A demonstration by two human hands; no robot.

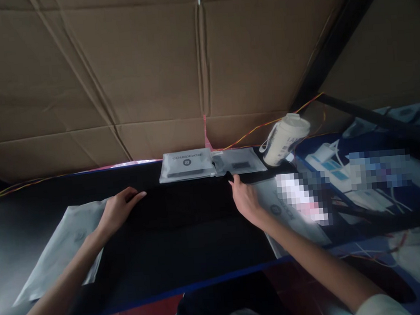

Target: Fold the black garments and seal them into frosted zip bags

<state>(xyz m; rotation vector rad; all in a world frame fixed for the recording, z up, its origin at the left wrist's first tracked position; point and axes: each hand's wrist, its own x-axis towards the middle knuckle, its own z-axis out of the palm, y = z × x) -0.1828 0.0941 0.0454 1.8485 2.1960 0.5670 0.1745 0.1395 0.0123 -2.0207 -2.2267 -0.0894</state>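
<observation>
**A black tip at the right fingertips, the left hand well apart**

We see a small black tip (228,176) at the thumb and forefinger of our right hand (245,198); it juts just beyond them, away from us, and they look pinched together on it. The right hand is plainly the nearer one. Our left hand (117,211) is well off to the left, thumb and forefinger slightly parted, beside the left pouch (64,242); we cannot tell whether they grip anything. Against the black tabletop (168,272), we cannot make out whether the tip belongs to something larger stretched between our hands, nor its long axis. The printed pouch (187,164) lies beyond, between both hands, and the right pouch (277,203) lies partly under our right forearm.
</observation>
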